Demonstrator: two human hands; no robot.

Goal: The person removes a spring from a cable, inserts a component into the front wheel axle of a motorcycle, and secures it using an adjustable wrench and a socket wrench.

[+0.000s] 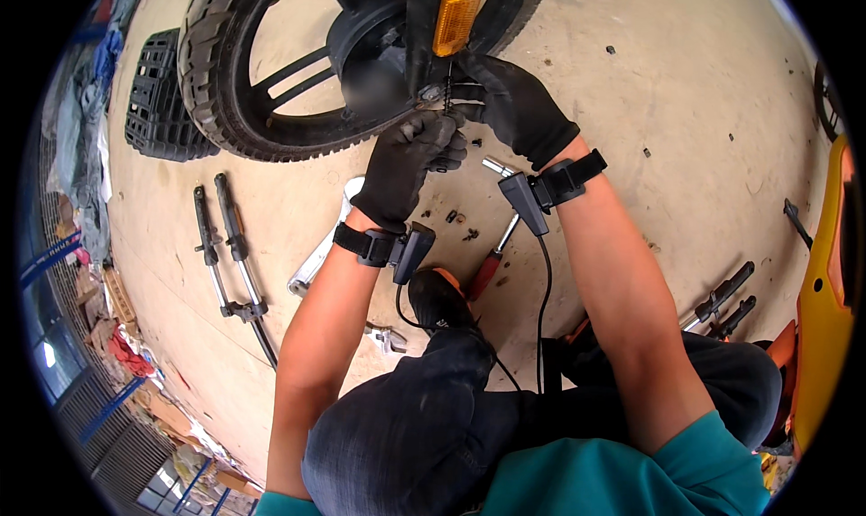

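A wheel with a chunky black tyre point(221, 110) lies tilted in front of me, with a black arm or bracket point(420, 29) crossing its hub. An amber reflector point(458, 13) is fixed on that bracket. Below the reflector hangs a thin dark coiled piece, seemingly a spring point(448, 90). My left hand point(408, 160), in a black glove, is closed at the spring's lower end. Also gloved, my right hand point(521, 105) reaches in from the right, its fingers bent together beside the spring and bracket; whatever lies between its fingertips is hidden.
A red-handled tool point(487, 272) and a silver socket tool point(498, 166) lie near my shoe point(437, 298), among small loose parts point(456, 216). Left are fork tubes point(236, 236), a long silver piece point(314, 262) and a black grid-like piece point(162, 101). Pliers point(386, 338) lie below; a yellow panel point(819, 290) stands right.
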